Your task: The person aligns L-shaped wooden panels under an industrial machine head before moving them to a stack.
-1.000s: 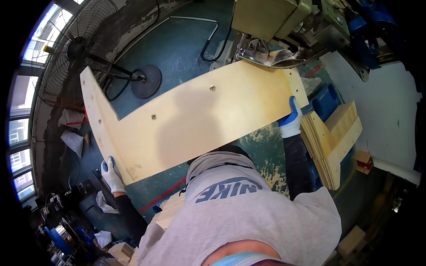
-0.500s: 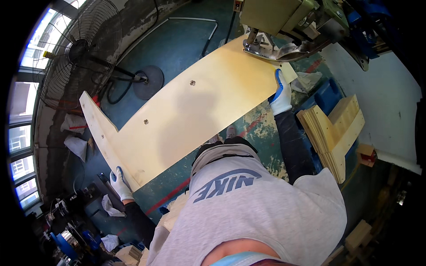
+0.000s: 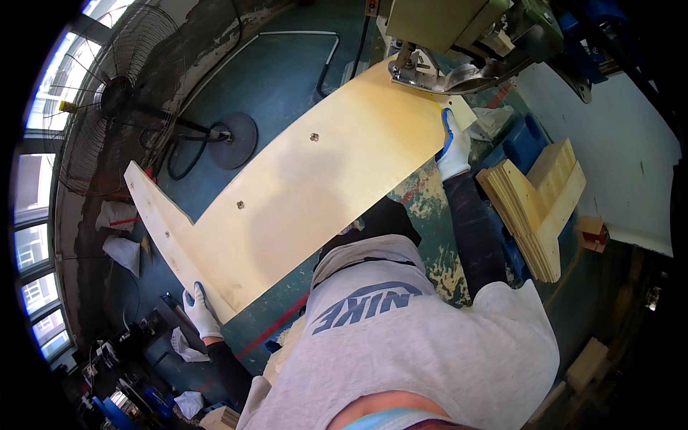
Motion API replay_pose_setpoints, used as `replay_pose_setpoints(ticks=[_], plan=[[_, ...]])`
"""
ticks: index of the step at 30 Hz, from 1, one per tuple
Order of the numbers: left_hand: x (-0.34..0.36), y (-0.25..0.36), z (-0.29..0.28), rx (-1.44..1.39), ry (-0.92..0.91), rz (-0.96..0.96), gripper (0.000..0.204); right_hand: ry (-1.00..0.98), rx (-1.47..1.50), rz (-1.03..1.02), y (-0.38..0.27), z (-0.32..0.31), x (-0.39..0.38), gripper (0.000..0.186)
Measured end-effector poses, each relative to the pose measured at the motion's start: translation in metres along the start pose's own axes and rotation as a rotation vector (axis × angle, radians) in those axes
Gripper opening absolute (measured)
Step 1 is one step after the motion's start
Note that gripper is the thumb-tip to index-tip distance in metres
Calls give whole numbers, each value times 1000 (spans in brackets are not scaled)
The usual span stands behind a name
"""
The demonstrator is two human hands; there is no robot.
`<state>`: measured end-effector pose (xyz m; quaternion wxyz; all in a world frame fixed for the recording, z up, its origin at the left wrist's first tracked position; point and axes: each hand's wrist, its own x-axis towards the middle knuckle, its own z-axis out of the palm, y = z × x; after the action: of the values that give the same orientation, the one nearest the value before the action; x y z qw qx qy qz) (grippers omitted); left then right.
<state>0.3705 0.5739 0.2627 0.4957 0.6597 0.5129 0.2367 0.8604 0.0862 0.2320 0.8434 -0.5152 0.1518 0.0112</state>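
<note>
A large pale plywood panel [image 3: 301, 186] slants across in front of me, with metal fittings set in its face. A narrower wooden side piece [image 3: 161, 229] runs across its left end. Gloved in white with blue trim, my left hand [image 3: 203, 312] grips the near corner of that end, thumb on top. My right hand [image 3: 454, 152], gloved alike, holds the panel's near right edge with its thumb on top and fingers hidden below. The far right end of the panel lies beneath the metal head of a green machine [image 3: 437, 25].
Stacked plywood pieces [image 3: 534, 208] sit over blue plastic at the right. At the left stands a large wire fan [image 3: 115, 97] with a round base [image 3: 233, 140]. Pale sacks [image 3: 118, 215] lie near the windowed wall. A small box [image 3: 593, 234] is beside the stack.
My left hand and the panel's left end have shifted slightly toward me. My right hand keeps its grip near the machine. The whole view has moved a little.
</note>
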Motion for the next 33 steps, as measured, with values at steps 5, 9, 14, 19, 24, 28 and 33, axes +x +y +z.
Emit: replay_pose_setpoints(ticks=[5,9,14,19,24,28,33], plan=[[-4,30,2,17,3,2,32,21,135,-18,18,12,-31,48],[1,34,2,33,14,19,30,38,90,-101,18,30,-42,45],[-11,40,6,-11,21,12,29,71,105,-55,23,20,-33,42],[-29,31,2,-33,55,30,30,1,106,-83,12,26,-44,44],[-37,-9,-67,46,145,-9,31,-32,94,36,22,49,-98,41],[-54,-26,-81,0,226,-31,32,-121,-49,-6,32,65,-96,39],[-46,-32,-74,-31,169,-18,33,-54,47,33,39,65,-74,34]])
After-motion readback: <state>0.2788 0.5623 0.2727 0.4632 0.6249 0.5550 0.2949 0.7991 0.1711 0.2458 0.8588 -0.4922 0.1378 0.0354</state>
